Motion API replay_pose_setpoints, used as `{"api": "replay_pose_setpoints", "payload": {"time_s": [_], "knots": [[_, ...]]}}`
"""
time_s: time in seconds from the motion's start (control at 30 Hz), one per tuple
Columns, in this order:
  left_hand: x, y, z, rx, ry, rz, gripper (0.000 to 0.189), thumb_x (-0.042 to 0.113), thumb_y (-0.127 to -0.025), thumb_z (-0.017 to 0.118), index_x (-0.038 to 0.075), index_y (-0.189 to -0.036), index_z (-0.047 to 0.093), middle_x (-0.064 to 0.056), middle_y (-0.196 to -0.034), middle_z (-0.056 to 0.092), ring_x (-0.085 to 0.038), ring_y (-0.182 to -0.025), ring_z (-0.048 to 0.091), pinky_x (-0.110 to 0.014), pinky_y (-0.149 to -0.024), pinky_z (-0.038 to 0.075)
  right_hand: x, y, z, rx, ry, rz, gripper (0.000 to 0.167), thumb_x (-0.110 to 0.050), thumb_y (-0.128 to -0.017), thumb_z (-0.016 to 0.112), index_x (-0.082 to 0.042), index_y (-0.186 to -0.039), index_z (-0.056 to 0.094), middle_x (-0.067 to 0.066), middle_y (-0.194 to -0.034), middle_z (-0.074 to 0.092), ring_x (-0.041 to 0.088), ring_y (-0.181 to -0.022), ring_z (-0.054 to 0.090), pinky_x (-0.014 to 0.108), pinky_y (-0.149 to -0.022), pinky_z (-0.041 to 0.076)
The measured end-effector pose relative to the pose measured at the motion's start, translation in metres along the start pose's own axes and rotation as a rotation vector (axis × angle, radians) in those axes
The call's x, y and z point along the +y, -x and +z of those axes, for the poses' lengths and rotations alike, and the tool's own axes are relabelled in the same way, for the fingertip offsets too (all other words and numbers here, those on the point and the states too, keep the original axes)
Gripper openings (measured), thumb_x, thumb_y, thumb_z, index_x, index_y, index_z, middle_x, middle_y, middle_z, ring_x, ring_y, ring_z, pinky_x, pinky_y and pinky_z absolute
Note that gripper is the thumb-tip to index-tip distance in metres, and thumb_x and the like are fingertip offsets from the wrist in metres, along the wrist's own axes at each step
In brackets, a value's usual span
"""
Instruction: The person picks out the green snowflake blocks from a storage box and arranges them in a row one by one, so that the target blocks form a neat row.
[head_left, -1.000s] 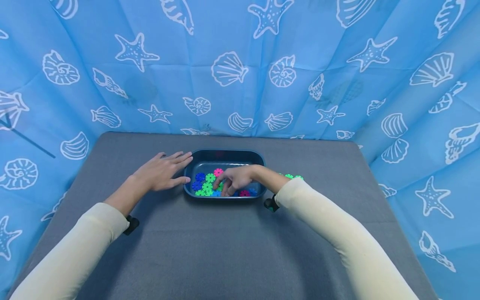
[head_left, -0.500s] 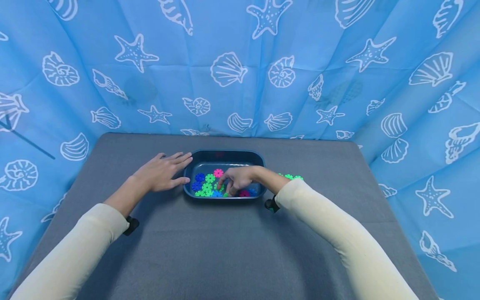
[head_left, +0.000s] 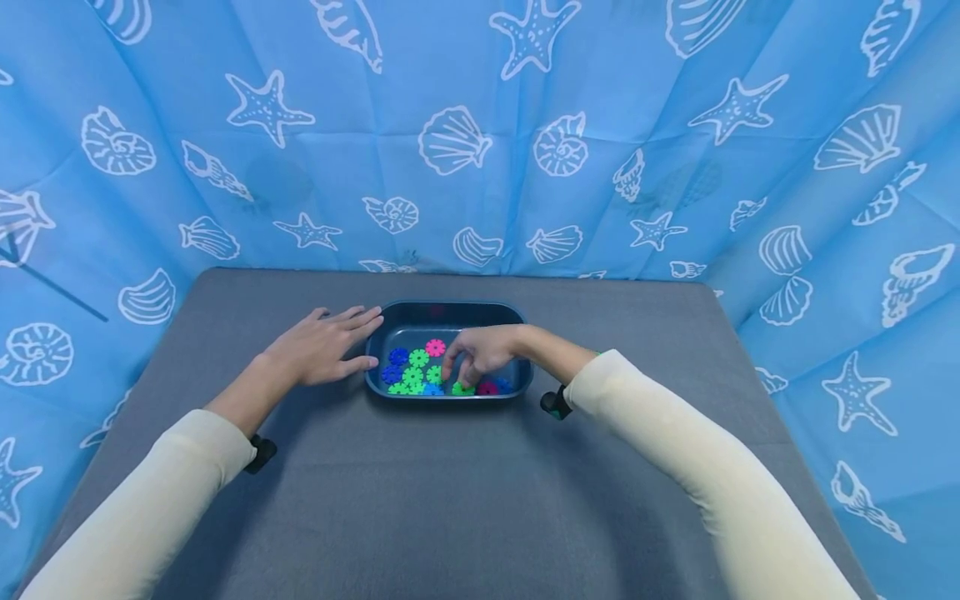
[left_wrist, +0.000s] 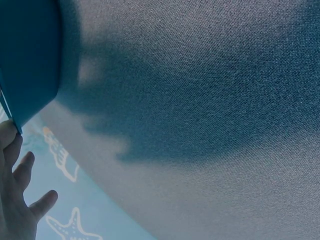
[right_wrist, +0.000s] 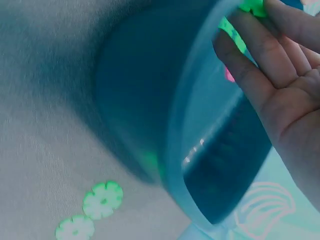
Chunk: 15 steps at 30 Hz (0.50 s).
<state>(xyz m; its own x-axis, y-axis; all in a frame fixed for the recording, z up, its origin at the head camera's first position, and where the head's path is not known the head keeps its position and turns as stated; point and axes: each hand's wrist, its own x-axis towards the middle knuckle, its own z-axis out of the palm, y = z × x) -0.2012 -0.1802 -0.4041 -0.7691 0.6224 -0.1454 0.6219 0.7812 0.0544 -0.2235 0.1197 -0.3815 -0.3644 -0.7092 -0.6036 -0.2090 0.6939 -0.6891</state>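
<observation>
A dark blue tub (head_left: 480, 313) stands on the table, with flower-shaped plastic discs in green, blue and pink lying inside. My left hand (head_left: 318, 347) rests its spread, mostly straight fingers on the tub's left rim; the left wrist view shows fingertips touching that edge. Inside the tub's right half is my right hand (head_left: 487, 348), pinching a green flower-shaped disc (right_wrist: 254, 7) between thumb and finger. A pink disc (head_left: 436, 347) and a green disc (head_left: 419, 357) lie to the left of that hand. The hand covers part of the tub's floor.
Two green discs (right_wrist: 102, 200) lie on the grey cloth outside the tub, seen in the right wrist view; the right sleeve (head_left: 660, 433) mostly hides that spot from the head view. A blue shell-patterned curtain (head_left: 510, 183) hangs behind the table.
My right hand has shifted slightly right and up within the tub, now with the green disc at its fingertips. The right forearm has moved right over the outside discs. My left hand stays on the rim.
</observation>
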Motion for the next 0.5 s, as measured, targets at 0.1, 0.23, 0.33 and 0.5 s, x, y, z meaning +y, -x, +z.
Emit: {"api": "replay_pose_setpoints", "payload": {"time_s": [0.1, 0.23, 0.33, 0.5], "knots": [[0.0, 0.0, 0.0, 0.004, 0.0, 0.003, 0.075, 0.053, -0.099, 0.053, 0.007, -0.156, 0.033, -0.012, -0.162, 0.029, -0.037, -0.146, 0.029, -0.068, -0.11, 0.025, 0.0, 0.009, -0.002, 0.022, -0.005, -0.006, 0.033, -0.003, -0.098, 0.059, -0.002, -0.131, 0.06, 0.006, -0.074, 0.058, 0.037, -0.084, 0.057, 0.039, -0.085, 0.048], [0.0, 0.0, 0.001, 0.004, 0.0, 0.007, 0.076, 0.053, -0.099, 0.053, 0.007, -0.155, 0.033, -0.012, -0.161, 0.029, -0.037, -0.146, 0.03, -0.068, -0.11, 0.025, 0.003, 0.022, -0.005, 0.057, -0.002, -0.01, 0.033, -0.005, -0.098, 0.061, -0.001, -0.131, 0.061, 0.004, -0.066, 0.055, 0.041, -0.088, 0.059, 0.036, -0.087, 0.049], [0.0, 0.0, 0.001, 0.004, -0.005, 0.008, 0.075, 0.053, -0.099, 0.053, 0.007, -0.155, 0.033, -0.012, -0.161, 0.029, -0.037, -0.146, 0.03, -0.068, -0.11, 0.025, 0.009, 0.033, -0.007, 0.083, -0.005, -0.001, 0.034, -0.006, -0.097, 0.063, -0.001, -0.131, 0.061, 0.001, -0.062, 0.054, 0.042, -0.086, 0.06, 0.036, -0.087, 0.05], [0.001, -0.001, 0.001, -0.002, -0.007, 0.0, 0.076, 0.053, -0.099, 0.053, 0.007, -0.156, 0.033, -0.012, -0.162, 0.028, -0.037, -0.146, 0.029, -0.068, -0.11, 0.024, 0.021, 0.055, -0.013, 0.135, -0.026, 0.0, 0.037, -0.007, -0.095, 0.067, 0.002, -0.13, 0.061, 0.007, -0.072, 0.068, 0.025, -0.085, 0.068, 0.039, -0.088, 0.051]]}}
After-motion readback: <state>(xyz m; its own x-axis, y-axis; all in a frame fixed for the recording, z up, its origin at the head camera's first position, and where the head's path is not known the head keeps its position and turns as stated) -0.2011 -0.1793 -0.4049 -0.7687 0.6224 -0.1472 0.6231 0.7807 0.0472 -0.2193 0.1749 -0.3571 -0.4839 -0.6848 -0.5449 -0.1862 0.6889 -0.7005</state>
